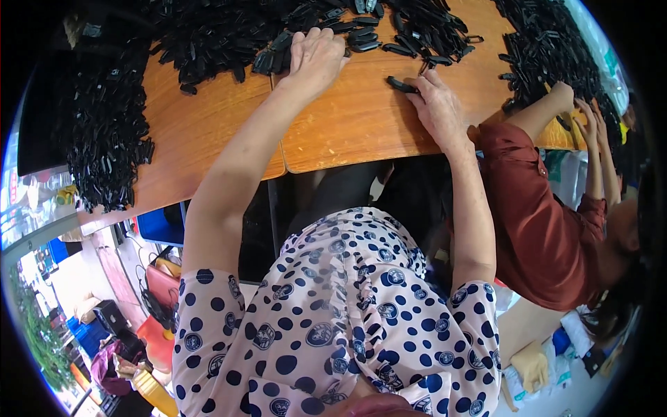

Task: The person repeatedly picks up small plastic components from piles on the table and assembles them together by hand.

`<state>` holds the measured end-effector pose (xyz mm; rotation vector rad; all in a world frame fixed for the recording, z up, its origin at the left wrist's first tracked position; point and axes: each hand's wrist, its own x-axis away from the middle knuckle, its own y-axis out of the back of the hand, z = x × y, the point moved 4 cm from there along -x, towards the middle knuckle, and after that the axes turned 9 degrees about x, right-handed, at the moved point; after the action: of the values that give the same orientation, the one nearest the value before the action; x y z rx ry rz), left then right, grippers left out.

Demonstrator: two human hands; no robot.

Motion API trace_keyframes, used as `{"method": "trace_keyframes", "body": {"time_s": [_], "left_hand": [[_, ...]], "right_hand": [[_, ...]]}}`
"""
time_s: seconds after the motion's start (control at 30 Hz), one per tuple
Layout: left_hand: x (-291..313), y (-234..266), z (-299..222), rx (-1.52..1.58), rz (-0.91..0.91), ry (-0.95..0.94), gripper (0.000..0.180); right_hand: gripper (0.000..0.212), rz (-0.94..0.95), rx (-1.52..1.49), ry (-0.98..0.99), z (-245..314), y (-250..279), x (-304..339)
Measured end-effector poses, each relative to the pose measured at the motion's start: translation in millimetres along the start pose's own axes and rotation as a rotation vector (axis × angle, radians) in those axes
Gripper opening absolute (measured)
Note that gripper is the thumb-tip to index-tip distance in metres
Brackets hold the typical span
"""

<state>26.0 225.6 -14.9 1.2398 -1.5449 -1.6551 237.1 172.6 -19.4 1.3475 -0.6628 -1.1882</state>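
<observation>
My right hand (pixel 438 105) is above the wooden table, its thumb and fingers pinching a slim, slightly curved black plastic piece (pixel 401 85). Farther left, my left hand (pixel 316 61) reaches to the near edge of a row of similar black pieces (pixel 363 36). Its fingers are bent down and close together; what lies under them is hidden. A dark bit shows beside its thumb. Loose black pieces (pixel 271 61) lie just left of that hand, and another small pile (pixel 431 31) sits beyond my right hand.
Large heaps of black pieces cover the table's far left (pixel 208 42), its left end (pixel 108 132) and its right side (pixel 552 48). The wooden tabletop (pixel 347 125) has a seam down the middle. At my right, a person in a dark red shirt (pixel 531 208) works at the same table.
</observation>
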Motion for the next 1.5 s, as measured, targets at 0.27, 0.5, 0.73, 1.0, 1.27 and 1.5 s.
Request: {"method": "trace_keyframes", "body": {"time_s": [0.27,0.5,0.73,1.0,1.27,1.5], "left_hand": [[45.5,21.6,-13.2,0.331,-0.009,0.166,0.03],[114.6,10.8,-7.8,1.301,0.082,0.688,0.038],[135.7,37.1,-29.2,1.196,-0.152,0.403,0.022],[138.4,67.8,-56.3,0.947,-0.243,0.304,0.024],[135.7,74.7,-66.3,0.922,-0.228,0.224,0.024],[144.7,77.5,-71.5,0.779,-0.215,0.089,0.026]], "right_hand": [[0.031,0.114,0.029,0.131,13.0,-7.5,-18.0],[0.038,0.183,-0.48,-0.059,34.8,-2.4,-11.6],[0.018,0.283,-1.863,-0.447,82.8,-10.1,29.1],[0.016,0.299,-2.021,-0.465,103.3,3.7,44.2],[0.015,0.302,-1.986,-0.448,99.4,6.1,50.7],[0.014,0.381,-1.606,-0.346,96.7,21.2,52.1]]}}
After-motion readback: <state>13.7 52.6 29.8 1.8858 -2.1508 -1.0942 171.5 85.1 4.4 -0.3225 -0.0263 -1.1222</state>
